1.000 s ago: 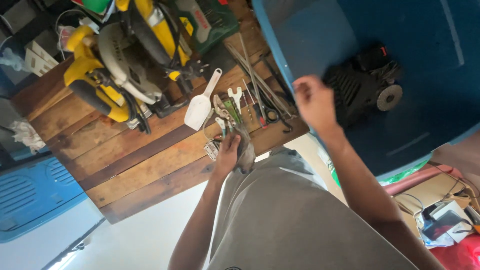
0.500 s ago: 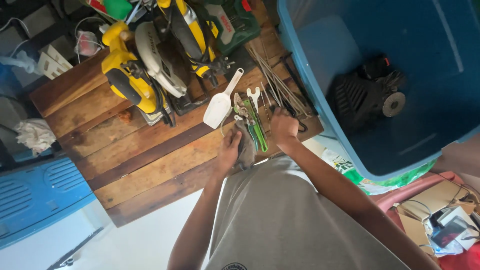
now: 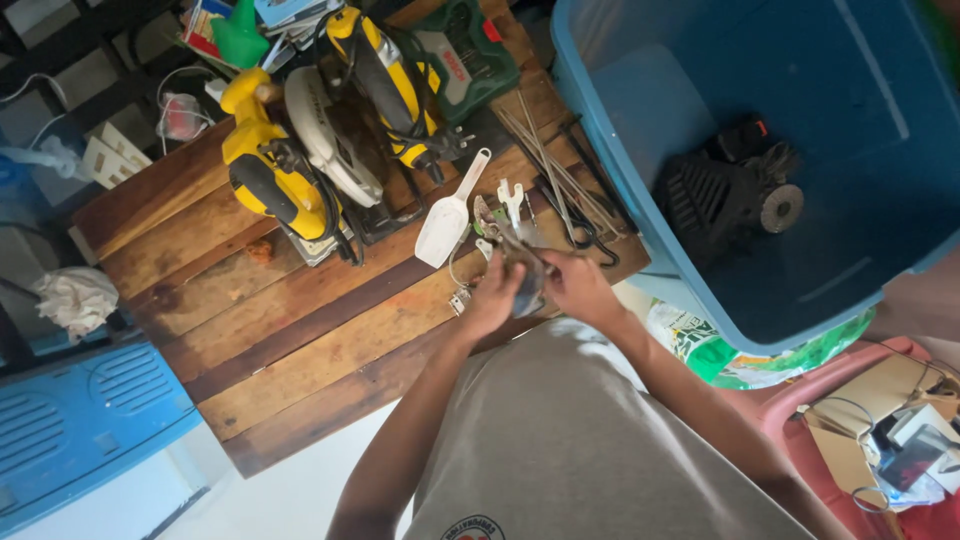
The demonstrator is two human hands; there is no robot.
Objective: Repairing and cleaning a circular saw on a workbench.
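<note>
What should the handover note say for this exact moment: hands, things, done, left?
Left hand: closed on a small bundle of metal tools at the front edge of the wooden table.
Right hand: gripping the same bundle from the other side.
Nearby: white plastic scoop, loose metal rods, yellow circular saw on the table.
Blue bin to the right holds a black power tool.
Done: one tool lies in the bin.
Left: the bundle is in hand, not in the bin; saw, scoop and rods are on the table.
</note>
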